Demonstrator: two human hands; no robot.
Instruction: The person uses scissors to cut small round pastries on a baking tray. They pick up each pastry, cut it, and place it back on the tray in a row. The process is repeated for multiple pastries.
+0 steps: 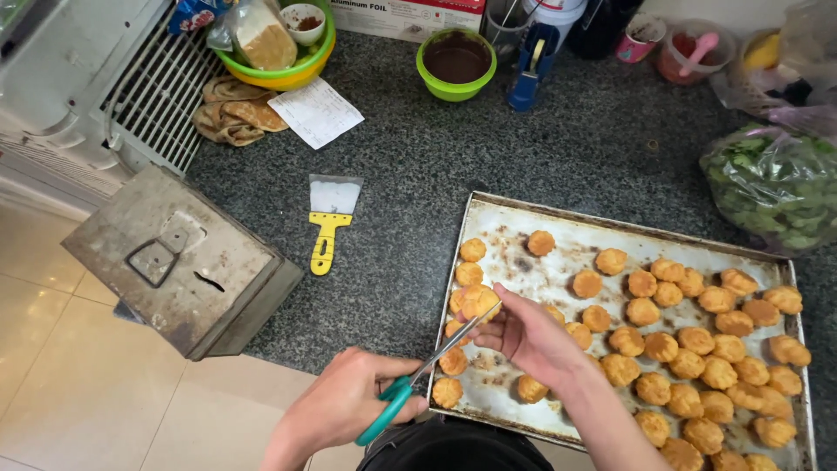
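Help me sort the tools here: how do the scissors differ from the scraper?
The scissors have teal handles and are held in the left hand, blades at a puff. The scraper has a yellow handle and lies untouched on the counter. Both have metal blades.

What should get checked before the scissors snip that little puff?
1. Puff held firmly by the right hand: ok.
2. Scissors gripped by the left hand, blades pointing at the puff: ok.
3. Right fingertips clear of the blades: cannot tell, they are very close.
4. Work is over the baking tray, so crumbs land there: ok.
5. Yellow scraper lies away from both hands: ok.
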